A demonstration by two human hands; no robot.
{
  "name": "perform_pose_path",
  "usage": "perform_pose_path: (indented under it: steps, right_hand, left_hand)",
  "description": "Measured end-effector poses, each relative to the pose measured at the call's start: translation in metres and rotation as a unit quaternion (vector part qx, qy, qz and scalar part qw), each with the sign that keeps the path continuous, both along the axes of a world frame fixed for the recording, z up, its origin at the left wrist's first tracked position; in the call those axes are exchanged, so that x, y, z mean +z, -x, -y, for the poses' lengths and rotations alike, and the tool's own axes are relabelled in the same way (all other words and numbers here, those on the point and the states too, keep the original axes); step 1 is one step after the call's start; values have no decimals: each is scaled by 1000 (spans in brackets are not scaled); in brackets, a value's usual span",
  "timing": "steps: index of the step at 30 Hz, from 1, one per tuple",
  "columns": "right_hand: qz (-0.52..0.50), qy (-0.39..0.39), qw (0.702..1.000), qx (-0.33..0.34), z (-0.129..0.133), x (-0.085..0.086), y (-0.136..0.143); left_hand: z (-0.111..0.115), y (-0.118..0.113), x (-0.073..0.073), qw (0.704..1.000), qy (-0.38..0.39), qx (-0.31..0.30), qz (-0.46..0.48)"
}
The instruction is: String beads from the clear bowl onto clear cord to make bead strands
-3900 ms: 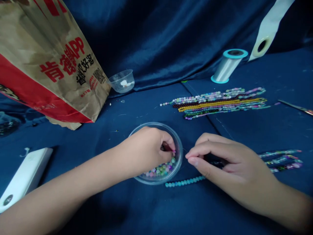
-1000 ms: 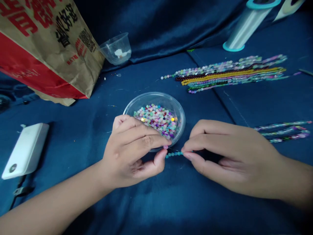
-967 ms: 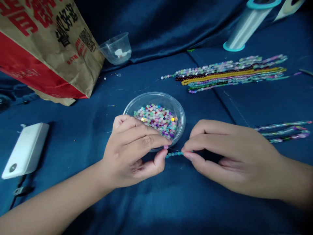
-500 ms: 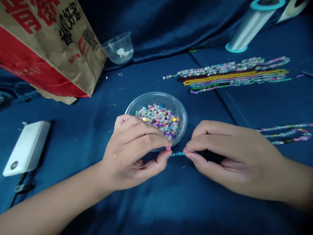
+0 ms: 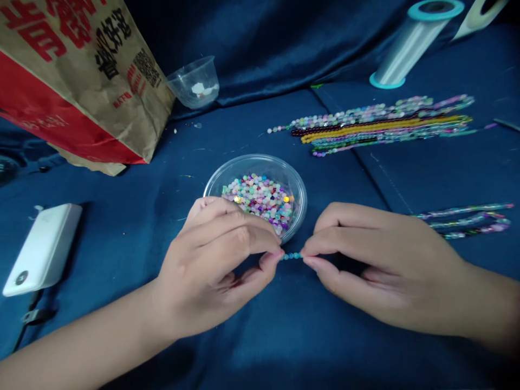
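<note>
A short row of blue beads [image 5: 291, 256] spans the small gap between my two hands. My left hand [image 5: 227, 260] pinches its left end between thumb and index finger; whatever else those fingertips cover is hidden. The right end is pinched by my right hand [image 5: 374, 265], thumb against fingers. Just behind my left hand sits a clear round bowl [image 5: 301, 208] with many mixed beads [image 5: 260, 197] in it, white, purple, green and red. My left fingers hide part of its front rim.
Bead strands [image 5: 382, 124] lie at the back right, more strands [image 5: 467, 219] beside my right hand. A wire spool [image 5: 414, 46] stands behind. At left are a paper bag [image 5: 134, 114], a clear cup [image 5: 195, 84] and a white power bank [image 5: 44, 246] with a cable.
The pink bead that showed at my left fingertips is out of sight, and the thumb and index finger have closed together. The whole view has shifted slightly.
</note>
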State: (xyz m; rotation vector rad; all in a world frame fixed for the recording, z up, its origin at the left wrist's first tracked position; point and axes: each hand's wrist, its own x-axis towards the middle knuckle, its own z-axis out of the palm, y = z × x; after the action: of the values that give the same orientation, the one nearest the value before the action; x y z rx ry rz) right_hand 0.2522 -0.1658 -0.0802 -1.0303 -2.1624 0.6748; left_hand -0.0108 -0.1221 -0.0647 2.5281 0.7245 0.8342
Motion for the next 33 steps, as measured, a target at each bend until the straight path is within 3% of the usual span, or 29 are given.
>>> perform_pose_path:
  steps: [8, 33]
  right_hand:
    - [-3, -11, 1000, -6, 0, 2, 0]
    - [-18, 2, 1000, 4, 0, 1, -1]
  left_hand:
    - [4, -1, 6, 999, 33, 7, 24]
    - [1, 2, 2, 998, 48, 17, 37]
